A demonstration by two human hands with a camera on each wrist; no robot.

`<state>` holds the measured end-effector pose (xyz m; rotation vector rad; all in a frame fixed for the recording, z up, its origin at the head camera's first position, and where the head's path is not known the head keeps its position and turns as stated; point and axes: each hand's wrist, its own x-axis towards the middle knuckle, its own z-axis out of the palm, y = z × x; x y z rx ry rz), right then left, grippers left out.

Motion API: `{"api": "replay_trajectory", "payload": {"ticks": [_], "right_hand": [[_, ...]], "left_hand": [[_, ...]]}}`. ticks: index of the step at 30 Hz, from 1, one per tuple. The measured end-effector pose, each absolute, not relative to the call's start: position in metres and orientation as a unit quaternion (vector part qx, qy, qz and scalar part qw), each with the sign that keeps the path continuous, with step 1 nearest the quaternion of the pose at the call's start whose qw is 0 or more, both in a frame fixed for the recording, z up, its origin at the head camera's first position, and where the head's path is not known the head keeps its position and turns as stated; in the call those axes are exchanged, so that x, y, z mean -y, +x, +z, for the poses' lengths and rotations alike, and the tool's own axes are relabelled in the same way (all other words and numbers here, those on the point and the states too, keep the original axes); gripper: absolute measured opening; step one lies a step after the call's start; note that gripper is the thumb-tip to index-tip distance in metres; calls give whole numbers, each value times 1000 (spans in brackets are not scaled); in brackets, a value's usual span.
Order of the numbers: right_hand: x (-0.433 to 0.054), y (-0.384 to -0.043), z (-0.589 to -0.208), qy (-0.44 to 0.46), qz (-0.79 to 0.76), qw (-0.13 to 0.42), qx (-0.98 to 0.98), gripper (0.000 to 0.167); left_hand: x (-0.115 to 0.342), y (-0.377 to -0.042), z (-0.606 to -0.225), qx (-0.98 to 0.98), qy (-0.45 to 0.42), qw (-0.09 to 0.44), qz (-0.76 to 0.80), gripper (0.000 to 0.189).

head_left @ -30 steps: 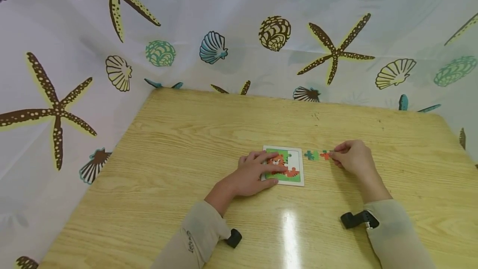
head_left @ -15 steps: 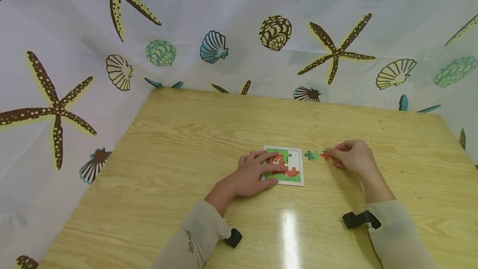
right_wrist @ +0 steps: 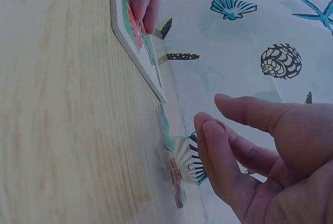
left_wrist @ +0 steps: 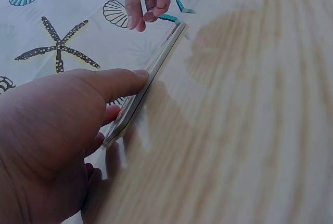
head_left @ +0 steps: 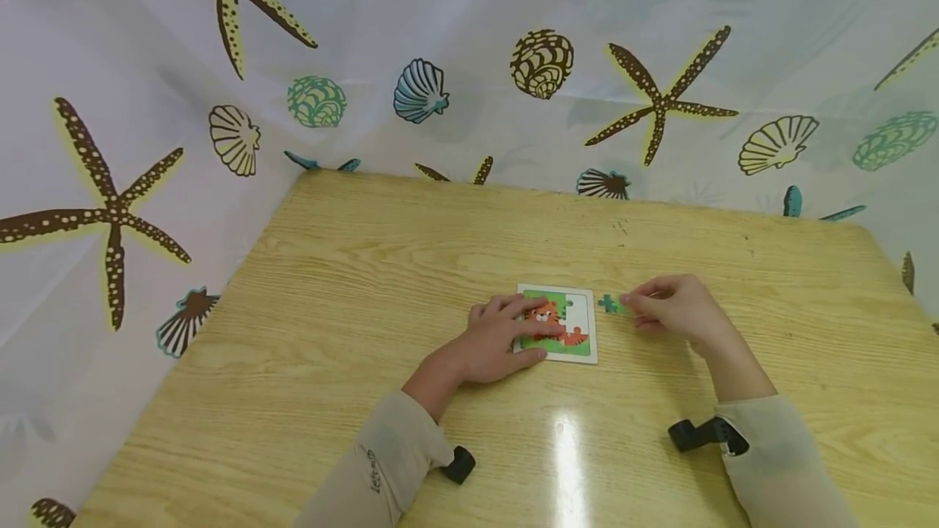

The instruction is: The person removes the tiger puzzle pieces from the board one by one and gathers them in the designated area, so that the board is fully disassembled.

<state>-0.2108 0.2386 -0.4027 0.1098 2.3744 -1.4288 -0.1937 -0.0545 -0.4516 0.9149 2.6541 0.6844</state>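
My left hand [head_left: 506, 342] lies with fingers spread over a small white-framed jigsaw puzzle [head_left: 577, 314] on the table. The puzzle shows an orange tiger on green, with a bare white patch at its upper right. In the left wrist view the left thumb [left_wrist: 125, 82] rests along the board's edge. My right hand [head_left: 675, 308] hovers over loose puzzle pieces beside the board, thumb and fingertips apart, nothing between them. A green piece [right_wrist: 165, 128] lies nearest the board. Behind it, in the right wrist view, lies a red piece [right_wrist: 178, 185], hidden under the hand in the head view.
The wooden table [head_left: 352, 283] extends around the puzzle on every side. A white curtain [head_left: 469, 15] printed with starfish and shells hangs along the back and left edges. Black camera straps [head_left: 710, 432] sit on the wrists.
My right hand has moved left, from the red piece's right end to the green piece, and now covers the red piece. My left hand has stayed on the puzzle.
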Motion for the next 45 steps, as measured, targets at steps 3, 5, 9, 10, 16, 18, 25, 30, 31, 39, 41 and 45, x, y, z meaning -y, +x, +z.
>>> {"api": "replay_trajectory", "payload": {"ticks": [3, 5, 9, 10, 16, 18, 25, 30, 31, 39, 41, 45], "right_hand": [[-238, -211, -406, 30, -521, 206, -828, 39], [-237, -211, -409, 23, -530, 222, -818, 38], [-233, -210, -414, 13, -541, 246, -804, 37], [-232, -210, -415, 11, -543, 251, -801, 37], [-221, -209, -417, 14, -544, 282, -790, 36], [-219, -208, -417, 12, -541, 286, -791, 35], [-210, -203, -419, -15, -521, 304, -798, 31], [-207, -202, -421, -28, -508, 296, -809, 28], [-206, -202, -421, -31, -505, 292, -812, 28], [-204, -198, -420, -68, -479, 261, -835, 26], [-203, -198, -420, -74, -476, 257, -838, 25], [-202, -198, -420, -70, -471, 253, -842, 24]], "left_hand": [[54, -194, -453, -911, 314, 126, 237, 41], [54, -194, -454, -911, 313, 127, 238, 41], [54, -195, -455, -911, 312, 129, 235, 42], [54, -195, -456, -911, 312, 129, 235, 42], [54, -196, -455, -912, 316, 126, 231, 42], [54, -196, -455, -912, 315, 127, 231, 42], [55, -195, -453, -911, 317, 128, 232, 42], [55, -196, -455, -910, 320, 126, 230, 41], [55, -196, -455, -911, 320, 126, 229, 41], [54, -196, -453, -910, 319, 126, 232, 41], [54, -195, -453, -910, 319, 126, 234, 41], [55, -195, -452, -909, 319, 127, 237, 41]]}}
